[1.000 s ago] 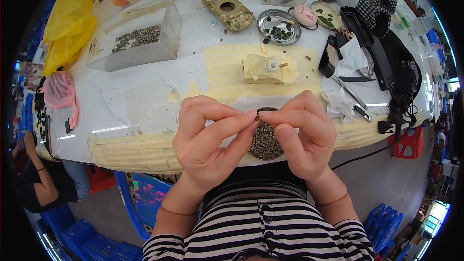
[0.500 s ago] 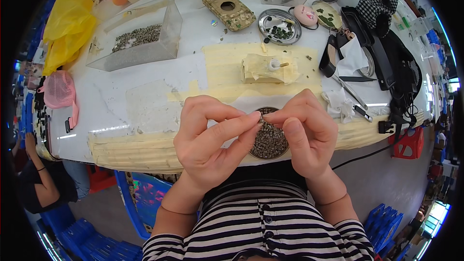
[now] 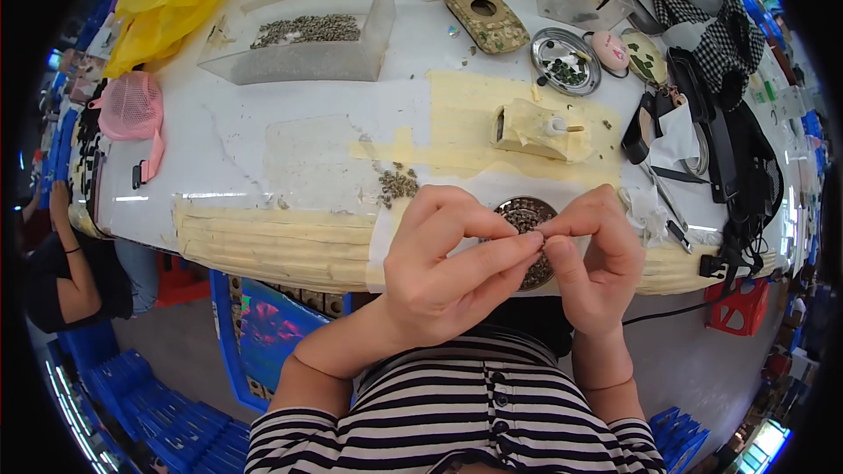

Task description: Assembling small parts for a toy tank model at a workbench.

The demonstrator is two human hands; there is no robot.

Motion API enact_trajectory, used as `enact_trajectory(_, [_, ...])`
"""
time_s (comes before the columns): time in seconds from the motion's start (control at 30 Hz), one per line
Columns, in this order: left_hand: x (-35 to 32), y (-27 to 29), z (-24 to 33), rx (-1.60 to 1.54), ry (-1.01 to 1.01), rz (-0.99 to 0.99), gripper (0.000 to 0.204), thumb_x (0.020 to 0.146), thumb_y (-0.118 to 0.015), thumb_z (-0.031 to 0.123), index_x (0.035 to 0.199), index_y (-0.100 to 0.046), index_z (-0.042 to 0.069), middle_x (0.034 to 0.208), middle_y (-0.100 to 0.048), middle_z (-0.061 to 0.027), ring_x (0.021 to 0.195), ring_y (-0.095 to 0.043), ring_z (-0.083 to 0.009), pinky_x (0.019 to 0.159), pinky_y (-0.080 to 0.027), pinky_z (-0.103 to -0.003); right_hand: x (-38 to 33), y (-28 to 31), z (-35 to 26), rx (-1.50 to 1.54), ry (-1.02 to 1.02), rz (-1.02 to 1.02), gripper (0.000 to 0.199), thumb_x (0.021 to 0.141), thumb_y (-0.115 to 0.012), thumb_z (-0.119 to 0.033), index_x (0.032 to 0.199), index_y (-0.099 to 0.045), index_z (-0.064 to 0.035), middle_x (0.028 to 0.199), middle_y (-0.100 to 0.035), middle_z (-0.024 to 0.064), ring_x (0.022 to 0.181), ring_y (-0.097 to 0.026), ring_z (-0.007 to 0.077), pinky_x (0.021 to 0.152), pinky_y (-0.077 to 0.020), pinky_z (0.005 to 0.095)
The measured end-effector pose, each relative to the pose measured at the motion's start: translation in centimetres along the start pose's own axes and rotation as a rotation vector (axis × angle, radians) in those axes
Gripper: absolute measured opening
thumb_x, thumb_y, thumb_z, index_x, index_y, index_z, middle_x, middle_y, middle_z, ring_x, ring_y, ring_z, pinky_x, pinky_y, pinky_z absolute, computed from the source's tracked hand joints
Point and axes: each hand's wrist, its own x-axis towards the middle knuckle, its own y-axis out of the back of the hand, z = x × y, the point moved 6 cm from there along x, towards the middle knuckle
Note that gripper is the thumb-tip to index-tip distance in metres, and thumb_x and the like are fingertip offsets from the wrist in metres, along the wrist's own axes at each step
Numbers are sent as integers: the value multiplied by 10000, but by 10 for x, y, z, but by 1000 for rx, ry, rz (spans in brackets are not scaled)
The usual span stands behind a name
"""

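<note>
While our left hand pinches its fingertips together, our right hand meets it; we cannot tell the right's grip. Between us and 1 small heap, perhaps the part done, the round dish below our fingers looks well filled, so much seems left. It sits by the padded edge; open tabletop spreads leftward.

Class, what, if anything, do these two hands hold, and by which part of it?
It cannot be told: fingertips of the left hand and right hand converge over the round dish, and anything pinched there is too small to make out.
</note>
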Motion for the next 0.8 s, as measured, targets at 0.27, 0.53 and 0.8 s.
enact_trajectory(0.27, [-14,-17,4,130,52,-68,314,659,-809,-20,958,-754,59,894,-646,-40,805,-546,-253,691,-463,-340,-11,17,2,-142,9,103,61,814,-715,-39,797,-659,-22,764,-637,58,738,-524,215,705,-403,312])
enact_trajectory(0.53, [5,45,-28,450,239,10,164,775,-735,-47,929,-724,9,861,-630,-75,840,-567,-246,741,-463,-334,-14,24,5,-95,-26,124,66,816,-719,-30,783,-663,-17,753,-630,54,721,-509,204,680,-396,304])
enact_trajectory(0.8, [11,55,-61,337,421,-178,107,802,-714,-4,908,-701,-11,776,-593,-105,694,-594,-254,634,-480,-354,-12,18,4,-78,15,90,61,798,-733,-27,782,-674,-32,739,-626,54,704,-512,191,669,-386,299])
